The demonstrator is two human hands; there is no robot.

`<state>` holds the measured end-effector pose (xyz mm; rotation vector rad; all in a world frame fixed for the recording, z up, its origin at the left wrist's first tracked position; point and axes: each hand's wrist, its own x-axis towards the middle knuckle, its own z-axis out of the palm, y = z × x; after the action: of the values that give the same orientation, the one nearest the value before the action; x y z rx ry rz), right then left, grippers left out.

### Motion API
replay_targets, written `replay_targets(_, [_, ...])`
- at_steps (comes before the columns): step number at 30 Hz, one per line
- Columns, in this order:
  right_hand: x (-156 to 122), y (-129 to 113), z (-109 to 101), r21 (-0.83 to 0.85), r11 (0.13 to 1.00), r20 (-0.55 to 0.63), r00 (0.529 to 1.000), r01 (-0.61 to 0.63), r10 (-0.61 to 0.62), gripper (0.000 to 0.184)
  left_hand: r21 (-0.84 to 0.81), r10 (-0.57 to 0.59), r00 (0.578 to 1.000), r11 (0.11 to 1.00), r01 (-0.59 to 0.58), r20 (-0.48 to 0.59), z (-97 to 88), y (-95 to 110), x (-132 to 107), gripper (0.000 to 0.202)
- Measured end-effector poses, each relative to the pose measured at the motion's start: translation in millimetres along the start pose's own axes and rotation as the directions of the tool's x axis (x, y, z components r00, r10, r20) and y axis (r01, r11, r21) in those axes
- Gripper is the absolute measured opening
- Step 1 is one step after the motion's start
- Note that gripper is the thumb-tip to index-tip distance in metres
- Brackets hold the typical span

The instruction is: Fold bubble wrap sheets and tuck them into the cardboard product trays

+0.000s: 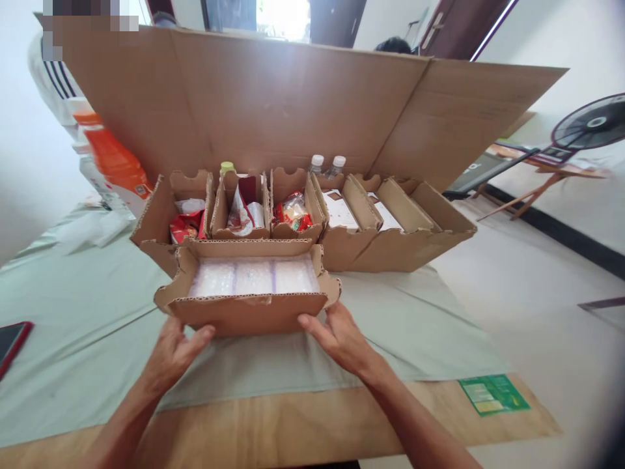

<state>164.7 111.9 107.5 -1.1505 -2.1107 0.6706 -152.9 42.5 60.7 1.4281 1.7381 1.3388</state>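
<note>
A small open cardboard box [254, 316] sits between my two hands, in front of a row of cardboard compartments [390, 251]. Inside it lies a bubble-wrapped pack [254, 276] in three sections. My left hand [176, 348] grips the box's lower left corner, thumb along the front wall. My right hand [336, 335] holds the lower right corner the same way. Behind, the compartments hold a red packet [188, 225], a folded red and white packet [241, 212], red-wrapped food [295, 212] and white boxes [342, 212]. The fingers under the box are hidden.
A tall cardboard panel [293, 98] stands behind the compartments. Orange bottle [114, 156] at left, clear bottles [336, 167] with white caps behind. A phone [12, 345] and a green packet [494, 395] lie on the table. A fan [596, 122] and a person [53, 85] are farther off.
</note>
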Motion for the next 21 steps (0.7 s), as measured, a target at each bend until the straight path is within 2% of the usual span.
replay_targets(2, [6, -4, 19, 0.044, 0.999, -0.076, 0.997, -0.026, 0.03, 0.057, -0.069, -0.022, 1.0, 0.997, 0.021, -0.019, 15.3, 3, 7, 0.08])
replay_targets(4, [6, -9, 16, 0.066, 0.997, -0.125, 0.991, -0.041, 0.049, 0.054, -0.108, -0.009, 0.999, 0.994, 0.004, -0.041, 22.4, 16, 8, 0.073])
replay_targets(6, [-2, -10, -7, 0.075, 0.994, -0.143, 0.986, -0.074, 0.084, 0.051, -0.183, 0.016, 1.0, 0.983, -0.02, -0.026, 31.2, 38, 4, 0.066])
replay_targets(8, [-17, -6, -41, 0.061, 0.992, -0.183, 0.975, -0.114, 0.124, 0.047, -0.29, 0.055, 0.998, 0.956, -0.05, 0.012, 47.3, 65, -2, 0.06])
replay_targets(10, [-32, -2, -76, 0.02, 0.992, -0.275, 0.953, -0.127, 0.128, 0.043, -0.371, 0.125, 0.991, 0.924, -0.095, 0.056, 66.3, 91, -7, 0.055])
replay_targets(12, [-39, -4, -98, -0.027, 0.994, -0.395, 0.914, -0.105, 0.086, 0.041, -0.406, 0.185, 0.979, 0.904, -0.136, 0.086, 76.4, 107, -10, 0.052])
replay_targets(14, [-35, -17, -98, -0.039, 0.997, -0.446, 0.894, -0.061, 0.038, 0.042, -0.405, 0.185, 0.979, 0.904, -0.136, 0.083, 67.5, 111, -15, 0.048])
replay_targets(15, [-30, -27, -91, -0.031, 0.999, -0.427, 0.904, -0.033, 0.017, 0.041, -0.391, 0.161, 0.985, 0.912, -0.126, 0.057, 55.7, 109, -17, 0.046])
replay_targets(17, [-14, -50, -69, 0.005, 1.0, -0.31, 0.95, 0.029, -0.026, 0.041, -0.33, 0.094, 0.994, 0.938, -0.109, -0.061, 24.7, 101, -22, 0.044])
replay_targets(19, [3, -67, -50, 0.043, 0.996, -0.198, 0.978, 0.081, -0.071, 0.043, -0.252, 0.044, 0.974, 0.962, -0.101, -0.223, -0.5, 97, -26, 0.05])
replay_targets(21, [11, -69, -45, 0.061, 0.994, -0.178, 0.981, 0.095, -0.083, 0.047, -0.236, 0.033, 0.965, 0.967, -0.097, -0.26, -5.4, 102, -29, 0.061])
